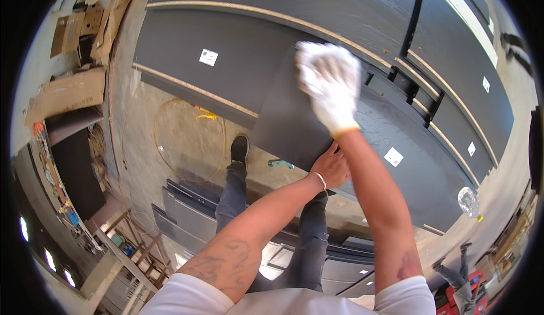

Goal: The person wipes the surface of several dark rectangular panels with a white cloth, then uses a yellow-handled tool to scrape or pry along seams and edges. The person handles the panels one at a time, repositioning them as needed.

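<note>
A dark grey panel (286, 108) lies across the longer dark boards, its near end jutting toward me. My right hand (334, 88) wears a white knitted glove and presses a bunched white cloth (309, 60) near the panel's far right edge, slightly blurred. Under the cloth, that edge is hidden. My left hand (331, 167) is bare, with a pale band at the wrist. It grips the panel's near right corner, its fingers partly covered by my right forearm.
Long dark boards (187, 37) with raw chipboard edges and white labels surround the panel. A clear plastic bottle (468, 201) rests at the right. More panels (190, 213) stand low by my legs. Yellow hose (158, 139) loops on the floor; cardboard (68, 97) is piled left.
</note>
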### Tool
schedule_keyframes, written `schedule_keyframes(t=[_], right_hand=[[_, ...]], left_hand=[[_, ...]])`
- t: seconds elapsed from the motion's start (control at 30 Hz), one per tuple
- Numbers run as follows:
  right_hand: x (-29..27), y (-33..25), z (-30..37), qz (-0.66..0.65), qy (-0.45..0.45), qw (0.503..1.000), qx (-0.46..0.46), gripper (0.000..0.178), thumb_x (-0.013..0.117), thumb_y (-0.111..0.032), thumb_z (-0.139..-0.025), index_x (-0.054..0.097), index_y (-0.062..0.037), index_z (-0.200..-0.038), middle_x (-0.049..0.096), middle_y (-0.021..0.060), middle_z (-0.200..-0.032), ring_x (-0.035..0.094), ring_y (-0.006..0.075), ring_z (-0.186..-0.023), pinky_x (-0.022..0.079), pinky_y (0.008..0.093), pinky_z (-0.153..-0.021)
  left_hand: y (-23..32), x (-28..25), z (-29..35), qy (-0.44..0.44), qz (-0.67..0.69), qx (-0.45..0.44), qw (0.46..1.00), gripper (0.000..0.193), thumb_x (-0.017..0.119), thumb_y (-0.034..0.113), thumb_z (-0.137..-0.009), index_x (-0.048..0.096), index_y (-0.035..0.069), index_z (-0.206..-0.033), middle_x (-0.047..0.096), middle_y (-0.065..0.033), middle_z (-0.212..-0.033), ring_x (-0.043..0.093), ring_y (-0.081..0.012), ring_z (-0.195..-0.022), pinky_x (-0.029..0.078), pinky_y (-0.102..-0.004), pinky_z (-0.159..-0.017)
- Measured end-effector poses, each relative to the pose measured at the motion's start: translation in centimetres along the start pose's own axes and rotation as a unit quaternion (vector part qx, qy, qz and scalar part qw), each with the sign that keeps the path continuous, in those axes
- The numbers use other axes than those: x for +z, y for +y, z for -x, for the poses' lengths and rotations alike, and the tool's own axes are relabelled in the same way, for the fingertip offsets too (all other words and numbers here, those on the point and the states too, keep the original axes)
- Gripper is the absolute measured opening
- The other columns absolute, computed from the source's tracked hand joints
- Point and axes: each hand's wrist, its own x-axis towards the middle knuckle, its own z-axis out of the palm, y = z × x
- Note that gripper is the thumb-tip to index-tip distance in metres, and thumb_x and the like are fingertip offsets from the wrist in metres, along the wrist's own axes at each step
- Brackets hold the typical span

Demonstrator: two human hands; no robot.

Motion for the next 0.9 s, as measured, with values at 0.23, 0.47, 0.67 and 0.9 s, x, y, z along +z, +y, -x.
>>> schedule_keyframes(t=[0.23, 0.47, 0.67, 0.9], right_hand=[[2.3, -2.4, -3.5, -0.094, 0.034, 0.989, -0.108, 0.041, 0.055, -0.021, -0.091, 0.071, -0.0145, -0.128, 0.068, 0.0058, -0.136, 0.055, 0.0235, -0.136, 0.031, 0.0463, -0.121], [1.0, -10.8, 2.2, -0.238, -0.222, 0.879, -0.349, 0.042, 0.064, -0.017, -0.087, 0.071, -0.0149, -0.128, 0.070, 0.0018, -0.131, 0.055, 0.0191, -0.138, 0.031, 0.0364, -0.125], [3.3, -7.6, 4.0, -0.243, -0.220, 0.916, -0.232, 0.038, 0.062, -0.018, -0.093, 0.068, -0.0115, -0.129, 0.066, 0.0049, -0.137, 0.058, 0.0228, -0.132, 0.038, 0.0405, -0.121], [-1.8, -7.5, -1.1, -0.290, -0.161, 0.917, -0.220, 0.042, 0.063, -0.008, -0.084, 0.071, -0.0186, -0.124, 0.070, 0.0068, -0.128, 0.060, 0.0291, -0.125, 0.042, 0.0444, -0.113]], left_hand=[[-0.1, 0.1, 0.1, 0.041, 0.003, 0.011, 0.999, 0.060, 0.042, 0.037, -0.103, 0.046, 0.007, -0.154, 0.042, -0.0113, -0.165, 0.034, -0.0298, -0.154, 0.023, -0.0508, -0.126], [-0.6, 0.2, 0.5, 0.280, -0.105, -0.002, 0.954, 0.067, 0.039, 0.043, -0.105, 0.038, 0.006, -0.161, 0.028, -0.0184, -0.171, 0.020, -0.0354, -0.161, 0.009, -0.0606, -0.129], [-0.4, -0.1, 0.2, 0.090, -0.092, 0.037, 0.991, 0.066, 0.040, 0.041, -0.105, 0.035, 0.009, -0.162, 0.027, -0.0162, -0.172, 0.024, -0.0344, -0.159, 0.016, -0.0588, -0.128], [-0.2, 0.4, 0.0, 0.164, -0.074, 0.009, 0.984, 0.070, 0.048, 0.039, -0.101, 0.035, 0.007, -0.162, 0.025, -0.0161, -0.173, 0.020, -0.0350, -0.160, 0.013, -0.0615, -0.128]])
